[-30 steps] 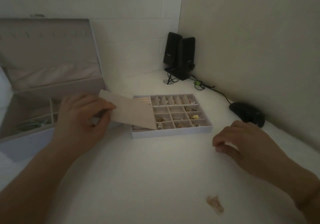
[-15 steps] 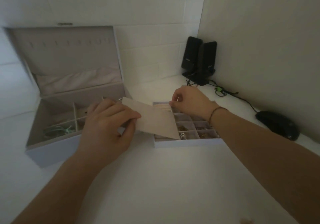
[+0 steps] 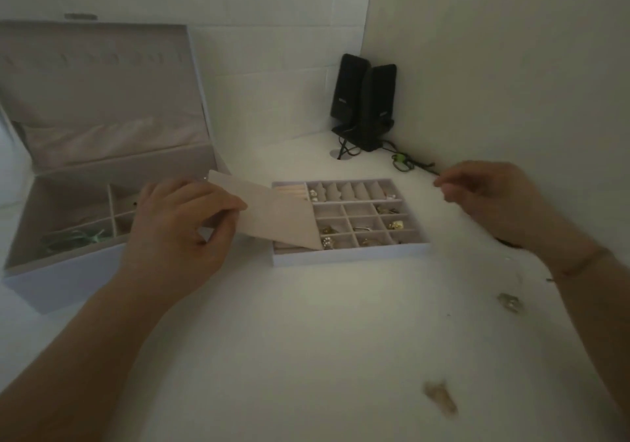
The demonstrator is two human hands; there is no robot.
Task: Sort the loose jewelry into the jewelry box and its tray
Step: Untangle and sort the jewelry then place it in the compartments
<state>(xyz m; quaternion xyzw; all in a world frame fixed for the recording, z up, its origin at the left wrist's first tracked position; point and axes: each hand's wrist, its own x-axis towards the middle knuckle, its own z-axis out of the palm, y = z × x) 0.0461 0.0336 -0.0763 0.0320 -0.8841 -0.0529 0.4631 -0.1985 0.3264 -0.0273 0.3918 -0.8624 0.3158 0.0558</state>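
The open jewelry box (image 3: 64,288) stands at the left with its lid up; something green lies in its front compartment. Right of it sits the divided tray (image 3: 347,256), with small gold pieces in several cells. My left hand (image 3: 177,233) pinches a beige flap (image 3: 276,220), holding it tilted over the tray's left part. To the right of the tray my right hand (image 3: 491,199) hovers, fingers loosely curled, and I see nothing in them. Two loose gold pieces lie on the table, one (image 3: 509,302) near my right wrist and another (image 3: 440,400), blurred, closer to me.
Two black speakers (image 3: 364,103) stand in the back corner, with a cable (image 3: 409,166) running along the right wall. The white walls close off the back and right side. The white table (image 3: 289,339) spreads in front of the tray.
My right hand has left the tray's back row and moved to the right, off the tray. My left hand still holds the flap in the same spot.
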